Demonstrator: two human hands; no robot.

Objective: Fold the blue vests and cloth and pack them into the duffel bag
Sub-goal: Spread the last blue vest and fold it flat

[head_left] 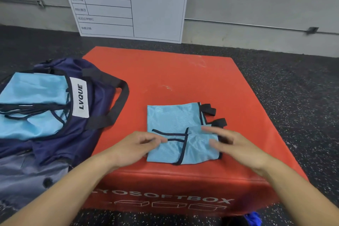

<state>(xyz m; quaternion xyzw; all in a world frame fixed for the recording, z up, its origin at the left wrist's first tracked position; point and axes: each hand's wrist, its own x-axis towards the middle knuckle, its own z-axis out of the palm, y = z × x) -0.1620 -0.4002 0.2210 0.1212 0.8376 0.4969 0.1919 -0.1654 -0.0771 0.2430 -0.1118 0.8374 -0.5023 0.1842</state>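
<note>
A light blue vest (174, 121) with dark trim lies folded into a rough square on the red soft box (183, 79). My left hand (135, 145) rests at the vest's left edge, thumb and fingers pinched near the dark trim. My right hand (236, 145) hovers over the vest's right edge with fingers spread, slightly blurred. The navy duffel bag (91, 106) with a white LVQUE label lies open at the left, partly on the box. Folded light blue vests (31, 97) sit inside it.
A white board with a printed table (128, 3) leans on the grey wall behind the box. Dark speckled floor (293, 88) surrounds the box. A bright blue item (254, 218) shows at the bottom edge.
</note>
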